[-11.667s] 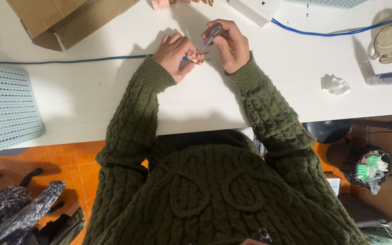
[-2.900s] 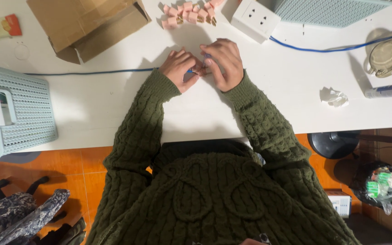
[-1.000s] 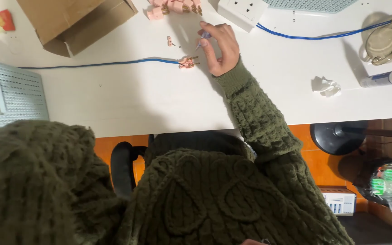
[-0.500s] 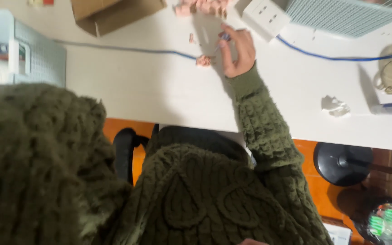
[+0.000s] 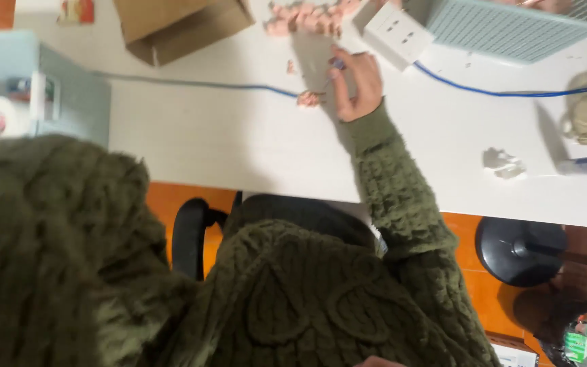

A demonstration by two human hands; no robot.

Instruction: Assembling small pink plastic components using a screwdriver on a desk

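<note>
- Near desk [image 5: 239,149] edge: bare white surface between it and my right hand [image 5: 356,88], open room to move.
- Left hand out of view; only its green sleeve [image 5: 42,251] fills the near left.
- Right hand flat-ish on desk, fingertips pinching a small blue-tipped tool [image 5: 336,64].
- Pink connector [image 5: 309,99] on the blue cable [image 5: 239,86] end lies just beside the hand.
- Far: open cardboard box [image 5: 178,27], contents unclear; pink parts pile [image 5: 307,17], white socket block [image 5: 397,35].
</note>
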